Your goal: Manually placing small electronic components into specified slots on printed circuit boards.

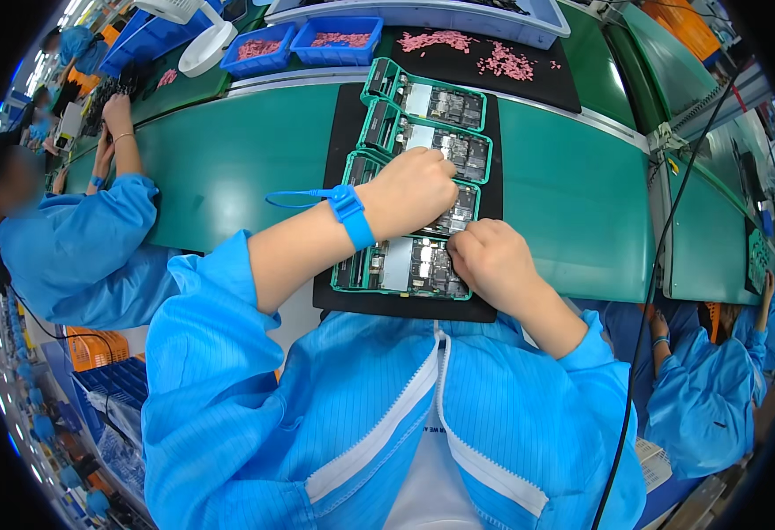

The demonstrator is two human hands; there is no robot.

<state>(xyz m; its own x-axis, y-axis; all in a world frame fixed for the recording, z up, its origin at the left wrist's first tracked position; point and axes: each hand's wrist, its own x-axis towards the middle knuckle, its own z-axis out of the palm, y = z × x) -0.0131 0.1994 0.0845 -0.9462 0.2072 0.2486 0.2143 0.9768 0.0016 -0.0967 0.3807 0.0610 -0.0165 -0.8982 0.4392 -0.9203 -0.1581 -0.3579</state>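
Note:
Several green fixtures stand in a column on a black mat (345,115), each cradling an opened phone-like device with a bare circuit board and a silver plate. My left hand (412,192) reaches over the second fixture from me (467,208), fingers closed and bent down onto its board; what they grip, if anything, is hidden. My right hand (496,263) is closed in a pinch at the right side of the nearest fixture (396,265), touching its board's upper right edge. Anything between those fingertips is too small to make out. The farther fixtures (445,104) are untouched.
Small blue bins (339,37) of pink pieces stand at the back. Loose pink pieces (506,62) lie on a dark mat beside them. A blue wrist strap (348,213) with a cord circles my left wrist. A co-worker in blue (78,238) sits at left.

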